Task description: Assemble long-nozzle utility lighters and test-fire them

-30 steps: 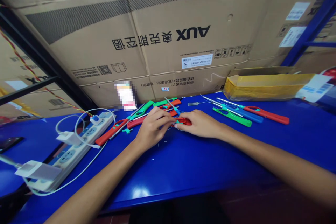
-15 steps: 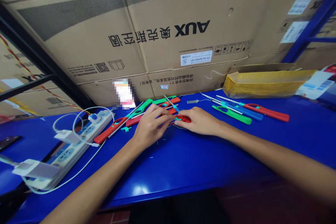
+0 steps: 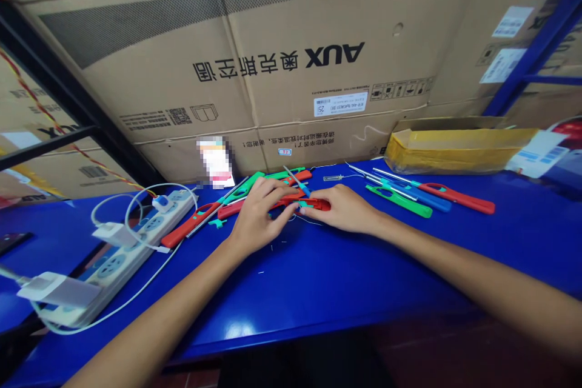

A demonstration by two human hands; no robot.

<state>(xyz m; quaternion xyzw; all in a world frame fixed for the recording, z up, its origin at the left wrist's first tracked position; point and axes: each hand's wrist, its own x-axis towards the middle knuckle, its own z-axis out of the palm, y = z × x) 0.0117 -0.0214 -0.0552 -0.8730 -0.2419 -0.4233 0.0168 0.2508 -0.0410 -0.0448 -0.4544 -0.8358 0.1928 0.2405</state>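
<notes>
My right hand (image 3: 343, 209) is closed around the red handle of a long-reach lighter (image 3: 322, 205), where a teal part shows. My left hand (image 3: 259, 212) is at the lighter's left end, thumb below and fingers above it; the exact contact is partly hidden. Just behind the hands, a small blue-handled screwdriver (image 3: 303, 188) leans with its shaft toward the back. Around my left hand lie a red lighter (image 3: 184, 231), a green lighter (image 3: 245, 187) and other red handles. A loose teal piece (image 3: 217, 223) sits left of that hand. Thin wire (image 3: 311, 220) shows below the lighter.
Red, blue and green lighters (image 3: 457, 197) lie at the right. Behind stand a yellow-taped open box (image 3: 454, 151) and a large carton (image 3: 282, 24). A lit phone (image 3: 216, 160) leans on the carton. At left is a power strip (image 3: 131, 254) with chargers and cables on the blue table (image 3: 318, 291).
My left thumb and fingers have spread apart from a pinch near the lighter's teal part. My right hand keeps its hold. The view has shifted slightly.
</notes>
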